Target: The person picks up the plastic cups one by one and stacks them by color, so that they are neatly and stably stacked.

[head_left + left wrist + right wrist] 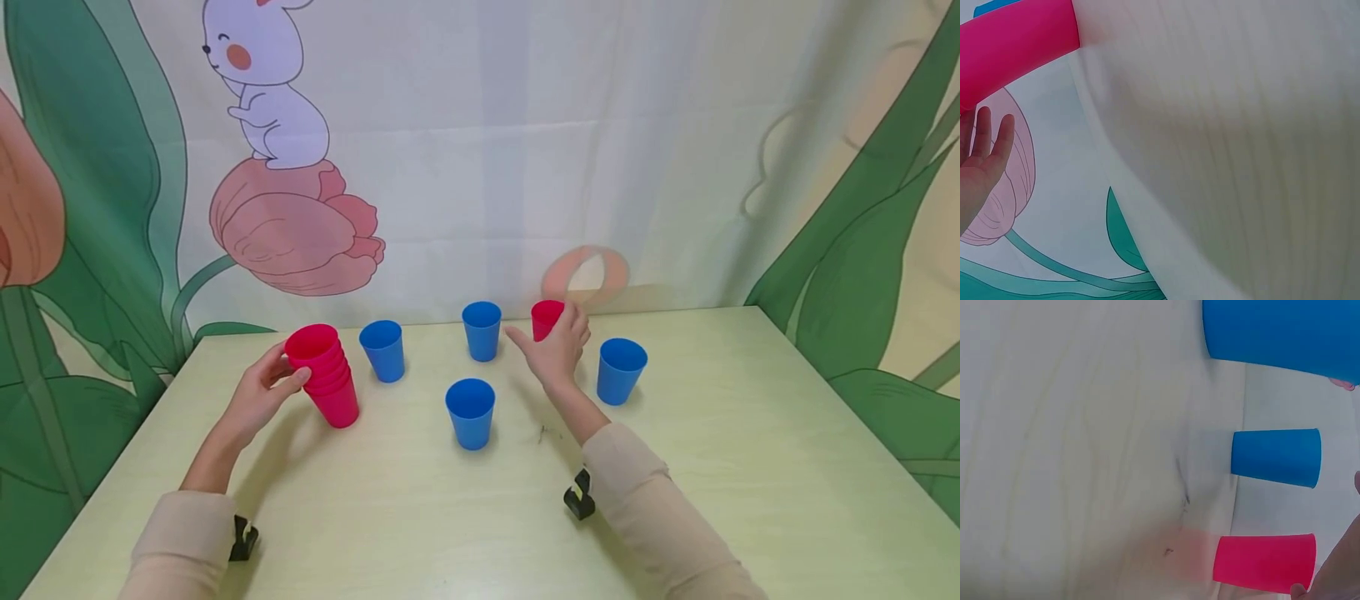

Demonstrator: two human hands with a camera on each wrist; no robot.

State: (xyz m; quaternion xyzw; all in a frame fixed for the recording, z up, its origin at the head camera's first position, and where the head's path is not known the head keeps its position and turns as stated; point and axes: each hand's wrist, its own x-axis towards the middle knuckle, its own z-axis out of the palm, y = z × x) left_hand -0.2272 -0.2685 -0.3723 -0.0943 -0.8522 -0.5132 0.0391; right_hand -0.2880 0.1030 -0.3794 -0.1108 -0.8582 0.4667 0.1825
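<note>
- Front blue cup [470,415]: upright on the table [420,542], mouth up; taken as landmark.
- Red cup stack [336,393], nested, several rims showing: found left of the landmark and slightly behind it. Whether its base is borne by the table cannot be told.
- Left hand [258,396]: placed at the stack's upper part, left of the landmark. The stack is clamped between thumb and fingers, the thumb laid on the near side; such a high hold is probably chosen so that the nested cups are kept steady together.
- Single red cup [543,322]: stood behind and to the right of the landmark, part-hidden by a hand.
- Right hand [557,350]: set at that cup's near right side. The thumb is held out, apart from the cup; the fingers are laid along its right side, perhaps as a light guide. How firmly they are pressed cannot be told.
- Left blue cup [385,357], rear blue cup [482,335], right blue cup [620,377]: set out mouth up, behind-left, behind and behind-right of the landmark, well separated, seemingly so that each can be reached singly.
</note>
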